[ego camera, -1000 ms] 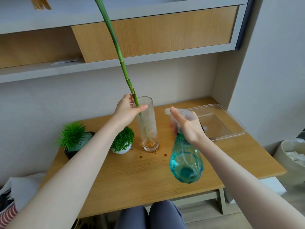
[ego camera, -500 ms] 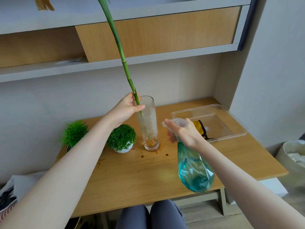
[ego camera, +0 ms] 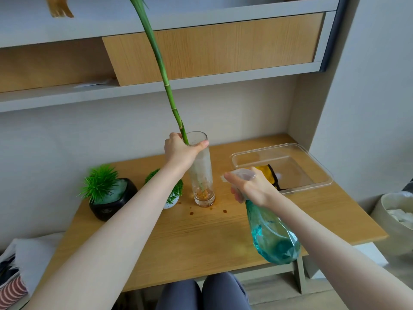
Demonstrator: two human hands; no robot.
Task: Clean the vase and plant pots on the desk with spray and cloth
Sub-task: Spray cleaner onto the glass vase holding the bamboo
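At the rim of the tall glass vase point(ego camera: 202, 173), the left hand point(ego camera: 181, 152) grips the top of the glass, thumb laid across the front of the rim and fingers point(ego camera: 173, 137) curled behind it beside the green bamboo stalk point(ego camera: 166, 86), which rises out of the vase toward the shelf point(ego camera: 223, 80). The vase stands upright on the tabletop point(ego camera: 201, 238), with brown residue at its bottom and brown spots on the wood just beside its base. To the right of those fingers, the right hand point(ego camera: 252, 186) grasps the neck of the teal spray bottle point(ego camera: 271, 236), index finger extended over the nozzle pointed at the vase. Beyond that hand lies a yellow cloth point(ego camera: 267, 173) in a clear plastic tray point(ego camera: 312, 166). Left of the vase stand a white plant pot point(ego camera: 171, 201) and a black plant pot point(ego camera: 111, 201).
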